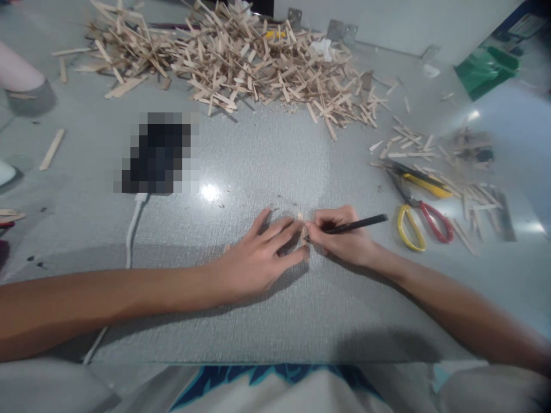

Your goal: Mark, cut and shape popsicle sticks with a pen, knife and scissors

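Observation:
My left hand (271, 246) lies low over the table, its fingers spread and the thumb and fingertips holding a small wooden stick (300, 216) against the surface. Most of that stick is hidden by my fingers. A slim black pencil (359, 223) is pinched in my right hand (342, 235), its back end pointing right. The pencil's tip meets the stick area beside my left fingertips; whether it touches the wood I cannot tell.
A large heap of wooden sticks (258, 63) spreads along the back. On the right lie scissors with yellow and red handles (415, 215), a yellow-black cutter (426, 180) and loose sticks. A pixelated dark device (159, 155) with a white cable (131, 235) lies left.

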A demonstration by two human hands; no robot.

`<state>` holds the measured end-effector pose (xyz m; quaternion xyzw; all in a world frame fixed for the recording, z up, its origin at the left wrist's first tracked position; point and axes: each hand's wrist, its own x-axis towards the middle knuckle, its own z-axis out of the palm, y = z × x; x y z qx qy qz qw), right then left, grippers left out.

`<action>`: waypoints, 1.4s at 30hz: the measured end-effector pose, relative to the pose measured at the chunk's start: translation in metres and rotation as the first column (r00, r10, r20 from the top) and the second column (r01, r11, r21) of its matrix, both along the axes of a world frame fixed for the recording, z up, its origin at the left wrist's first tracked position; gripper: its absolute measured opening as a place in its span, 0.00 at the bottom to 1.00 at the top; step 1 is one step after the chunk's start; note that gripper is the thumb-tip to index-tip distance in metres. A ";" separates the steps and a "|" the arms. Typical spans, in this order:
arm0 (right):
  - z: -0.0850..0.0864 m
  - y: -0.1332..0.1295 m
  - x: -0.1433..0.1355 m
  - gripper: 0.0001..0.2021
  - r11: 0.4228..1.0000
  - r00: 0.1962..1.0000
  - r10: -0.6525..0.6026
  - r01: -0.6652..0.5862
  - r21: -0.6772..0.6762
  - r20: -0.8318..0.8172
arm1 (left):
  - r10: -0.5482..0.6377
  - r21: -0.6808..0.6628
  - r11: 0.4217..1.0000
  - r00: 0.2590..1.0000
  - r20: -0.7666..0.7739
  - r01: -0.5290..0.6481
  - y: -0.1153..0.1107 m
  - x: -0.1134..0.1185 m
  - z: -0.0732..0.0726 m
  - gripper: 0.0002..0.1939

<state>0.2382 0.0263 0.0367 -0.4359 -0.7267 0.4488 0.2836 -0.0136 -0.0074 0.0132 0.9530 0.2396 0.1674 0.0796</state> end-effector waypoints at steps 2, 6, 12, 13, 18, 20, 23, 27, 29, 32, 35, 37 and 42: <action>0.000 -0.002 0.000 0.22 0.996 0.999 -0.041 0.040 -0.074 -0.020 | -0.001 -0.004 1.000 1.000 0.006 0.001 0.000 -0.001 0.000 0.24; 0.001 -0.003 -0.001 0.23 0.990 0.997 -0.077 0.074 -0.119 -0.023 | -0.006 0.005 1.000 1.000 -0.015 0.006 0.000 -0.001 0.002 0.25; 0.002 -0.003 -0.002 0.24 0.991 0.997 -0.081 0.079 -0.111 -0.018 | -0.007 0.017 1.000 1.000 -0.024 0.007 0.000 0.001 0.003 0.23; 0.002 -0.003 -0.002 0.24 0.991 0.997 -0.079 0.077 -0.106 -0.019 | -0.008 0.012 1.000 1.000 -0.022 0.008 0.000 0.001 0.003 0.23; 0.001 -0.003 -0.002 0.24 0.992 0.997 -0.072 0.070 -0.103 -0.020 | -0.001 -0.019 1.000 1.000 -0.012 0.001 0.000 0.000 0.003 0.25; 0.000 -0.002 -0.001 0.25 0.993 0.997 -0.070 0.068 -0.094 -0.016 | -0.001 -0.026 1.000 1.000 -0.009 0.001 0.000 0.000 0.003 0.26; 0.001 -0.002 -0.001 0.26 0.995 0.998 -0.069 0.069 -0.070 -0.006 | -0.005 -0.021 1.000 1.000 -0.007 0.005 0.000 0.000 0.004 0.25; 0.001 -0.001 -0.001 0.26 0.997 0.998 -0.062 0.062 -0.043 0.014 | -0.009 -0.034 0.999 1.000 0.003 0.009 0.000 0.001 0.004 0.25; 0.000 -0.001 -0.001 0.25 0.998 0.998 -0.056 0.056 -0.030 0.015 | -0.005 -0.046 0.999 1.000 0.004 0.006 0.000 0.001 0.004 0.25; -0.001 0.000 0.000 0.24 0.999 0.999 -0.038 0.038 0.001 0.016 | -0.002 -0.054 0.999 1.000 -0.003 0.002 0.000 0.001 0.004 0.24; -0.002 0.001 0.000 0.23 0.999 0.999 -0.029 0.029 0.026 0.018 | -0.006 -0.052 0.999 1.000 -0.004 0.005 0.000 0.000 0.003 0.24; -0.002 0.001 0.000 0.23 0.999 0.999 -0.030 0.029 0.029 0.019 | -0.008 -0.042 0.999 1.000 -0.005 0.008 0.000 0.000 0.002 0.24; 0.000 0.002 0.000 0.23 0.999 0.999 -0.022 0.020 0.041 0.039 | -0.002 -0.012 1.000 1.000 -0.010 0.002 0.000 0.000 0.001 0.24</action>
